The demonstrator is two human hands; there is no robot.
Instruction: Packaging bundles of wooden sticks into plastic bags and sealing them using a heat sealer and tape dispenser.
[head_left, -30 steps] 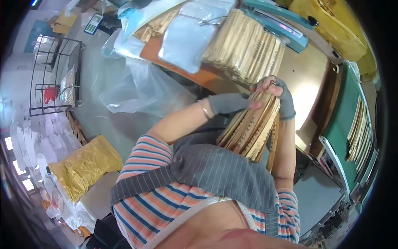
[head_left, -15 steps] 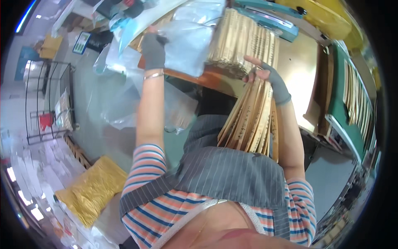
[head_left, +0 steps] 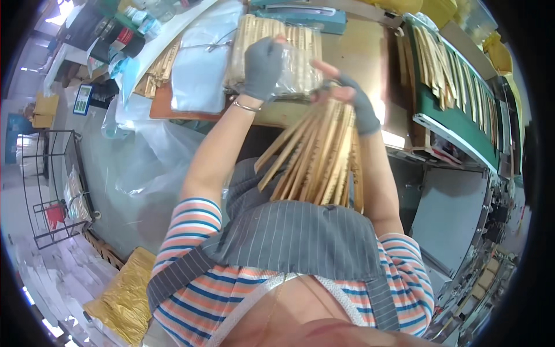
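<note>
My right hand (head_left: 352, 101), in a grey fingerless glove, grips the upper ends of thin wooden strips (head_left: 315, 156) with dark markings. They spread downward like a fan toward my apron, and my index finger points out to the left. My gloved left hand (head_left: 263, 69) is curled above packed wooden strips (head_left: 303, 40) on the table; what its fingers pinch, if anything, is hidden. Clear plastic (head_left: 295, 72) glints over the strips beside that hand. Left of it lies a stack of clear plastic bags (head_left: 199, 69) on an orange-brown board (head_left: 165, 109).
A teal metal tool (head_left: 312, 20) lies at the table's back. On the right, a green board (head_left: 430, 95) carries rows of wooden strips. Bottles (head_left: 124, 37) stand at the far left. Plastic sheeting (head_left: 156, 156) hangs below the table, and a yellow package (head_left: 124, 295) lies lower left.
My left hand has moved right, from the stack of plastic bags to the packed strips. My right hand still holds its strips, which are fanned wider. The whole view has shifted.
</note>
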